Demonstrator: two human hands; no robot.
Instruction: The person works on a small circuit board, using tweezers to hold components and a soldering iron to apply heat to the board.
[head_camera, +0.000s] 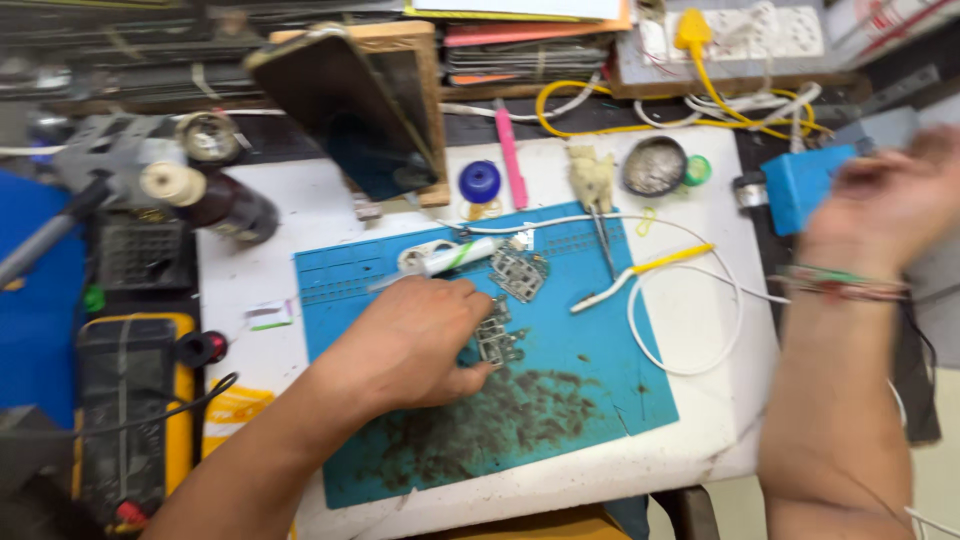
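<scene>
Multimeter (125, 410): one, yellow-edged, cut off at left.
Left hand (410, 345): palm down on blue work mat (600, 370), fingers curled over small metal boards (497, 338); grip hidden.
Boards: count unclear, about three clusters.
Right hand (890, 200): blurred near blue box (800, 185); clenched or slack, cannot tell.

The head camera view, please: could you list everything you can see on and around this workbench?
Work mat: one, blue, stained, centre of white table.
Metal parts: several, grey, on mat by left hand.
Tube: one, white and green, top of mat.
Cable: one, white, looped on the right.
Multimeter: one, yellow and black, left.
Pen: one, pink, top.
Cap: one, blue, top.
Blue box: one, right.
Power strip: one, white, top.
Left hand: on mat, touching parts.
Right hand: raised, blurred, near blue box.
</scene>
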